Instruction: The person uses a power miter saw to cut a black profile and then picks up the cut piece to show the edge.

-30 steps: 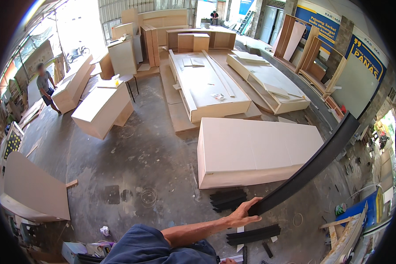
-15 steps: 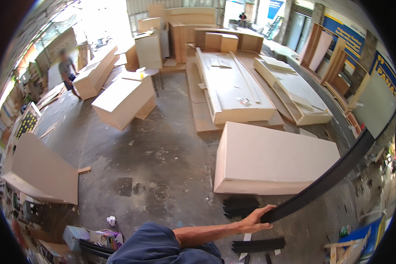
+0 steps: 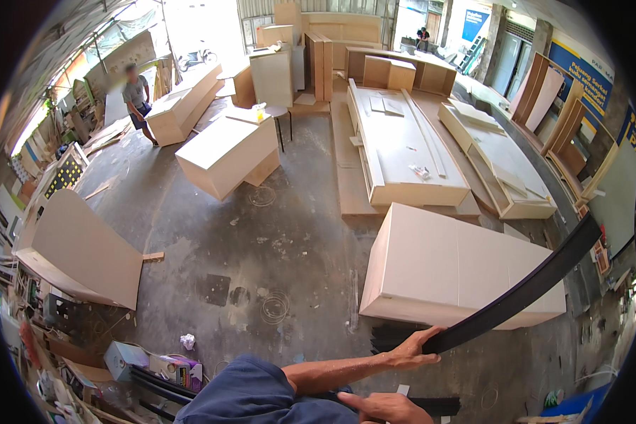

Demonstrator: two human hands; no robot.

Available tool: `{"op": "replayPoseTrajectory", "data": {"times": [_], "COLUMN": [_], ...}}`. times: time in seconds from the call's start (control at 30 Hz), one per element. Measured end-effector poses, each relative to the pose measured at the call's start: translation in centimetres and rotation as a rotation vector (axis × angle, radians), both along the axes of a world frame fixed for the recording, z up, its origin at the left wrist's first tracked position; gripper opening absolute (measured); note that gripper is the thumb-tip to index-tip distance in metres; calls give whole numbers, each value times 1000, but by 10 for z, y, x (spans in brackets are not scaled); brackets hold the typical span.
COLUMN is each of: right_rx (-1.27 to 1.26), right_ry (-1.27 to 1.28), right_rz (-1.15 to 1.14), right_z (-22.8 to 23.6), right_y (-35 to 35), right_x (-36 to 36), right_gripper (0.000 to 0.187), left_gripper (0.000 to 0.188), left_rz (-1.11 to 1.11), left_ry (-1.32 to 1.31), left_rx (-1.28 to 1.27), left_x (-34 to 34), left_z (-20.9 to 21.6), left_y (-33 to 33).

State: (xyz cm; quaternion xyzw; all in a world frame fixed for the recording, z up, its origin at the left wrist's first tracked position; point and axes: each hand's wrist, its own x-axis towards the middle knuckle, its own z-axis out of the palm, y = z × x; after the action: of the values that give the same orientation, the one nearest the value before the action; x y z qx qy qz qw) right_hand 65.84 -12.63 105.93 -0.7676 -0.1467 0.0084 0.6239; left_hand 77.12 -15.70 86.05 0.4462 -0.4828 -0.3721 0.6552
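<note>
Probably light, springy, smooth: long black strip (image 3: 519, 297) at four o'clock, running toward two. Left hand (image 3: 411, 351) pinches near end between thumb and fingers; mid-length hold should curb sag. Right hand (image 3: 387, 409), below: cannot tell finger grip.

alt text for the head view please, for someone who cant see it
A person's left hand grips a long black strip near one end, the right hand lower down. Beyond, pale box-shaped wooden pieces stand across a grey workshop floor.
</note>
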Motion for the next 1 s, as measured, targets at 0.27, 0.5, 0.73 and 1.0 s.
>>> {"op": "replayPoseTrajectory", "data": {"times": [0.27,0.5,0.73,1.0], "right_rx": [-68,-1,63,302], "right_ry": [-8,-60,-21,223], "right_rz": [156,193,102,-358], "right_z": [-9,-18,-28,-39], "right_y": [11,11,10,3], "right_x": [31,37,32,-10], "right_gripper": [65,65,58,41], "left_gripper": [68,68,68,69], "left_rz": [71,53,64,55], "left_ry": [-45,25,-6,4], "left_rx": [-22,64,-9,9], "left_x": [14,22,21,22], "left_z": [-13,-1,-8,-16], "left_y": [4,9,4,6]}}
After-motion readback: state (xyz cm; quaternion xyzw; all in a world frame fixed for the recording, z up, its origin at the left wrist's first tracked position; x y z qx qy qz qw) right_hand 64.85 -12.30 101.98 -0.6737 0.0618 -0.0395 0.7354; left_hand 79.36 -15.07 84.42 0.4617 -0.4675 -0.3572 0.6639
